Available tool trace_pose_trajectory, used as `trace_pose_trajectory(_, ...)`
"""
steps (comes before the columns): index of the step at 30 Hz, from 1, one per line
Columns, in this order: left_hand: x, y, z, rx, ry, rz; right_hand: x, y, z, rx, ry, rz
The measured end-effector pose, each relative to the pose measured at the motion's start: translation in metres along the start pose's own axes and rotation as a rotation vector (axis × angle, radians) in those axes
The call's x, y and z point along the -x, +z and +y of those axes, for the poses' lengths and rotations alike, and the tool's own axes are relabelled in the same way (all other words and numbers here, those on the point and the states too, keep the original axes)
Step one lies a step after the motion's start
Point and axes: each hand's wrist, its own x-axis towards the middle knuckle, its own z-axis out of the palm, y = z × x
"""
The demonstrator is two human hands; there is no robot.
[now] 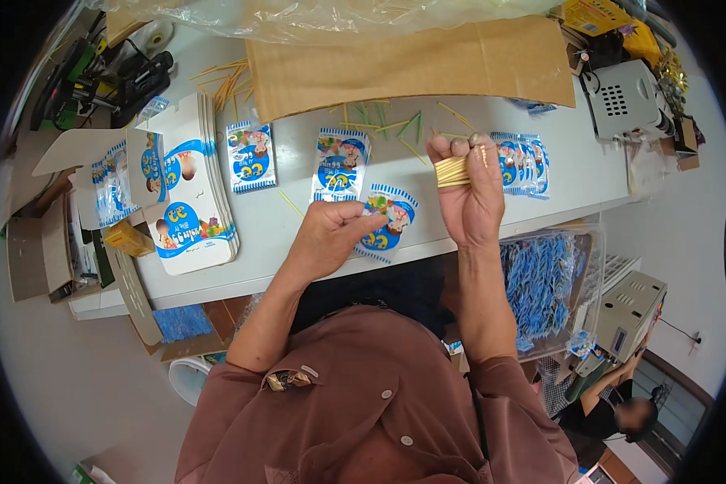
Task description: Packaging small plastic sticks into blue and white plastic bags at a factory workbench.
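Note:
My left hand (324, 239) pinches the edge of a small blue-and-white printed packet (397, 211) between thumb and fingers. In my right hand (476, 206), raised over the table with the palm toward me, a bundle of short yellow sticks (452, 172) is gripped by curled fingers and thumb. Another packet (339, 165) of the same kind lies just beyond my left hand. Farther left is a stack of such packets (251, 157). Several more packets (522, 165) lie fanned in a row to the right of my right hand.
Loose yellow and green sticks (411, 127) lie by a cardboard flap (411, 64). Flat printed cartons (194, 234) are stacked at left, with an opened carton (149, 165). A clear bin of blue packets (544, 282) stands below right, near a machine (627, 315) and another person (621, 407).

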Motion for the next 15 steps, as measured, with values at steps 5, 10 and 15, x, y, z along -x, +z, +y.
trace_pose_trajectory(5,0.003,0.008,0.003,0.105,0.066,-0.024,0.002,0.021,0.001,0.086,-0.017,-0.150)
trace_pose_trajectory(10,0.001,0.011,0.001,0.180,0.020,0.047,0.004,0.018,0.008,0.017,0.023,-0.083)
trace_pose_trajectory(15,0.002,0.012,0.004,0.197,0.080,0.077,0.005,0.011,0.010,-0.052,0.021,-0.042)
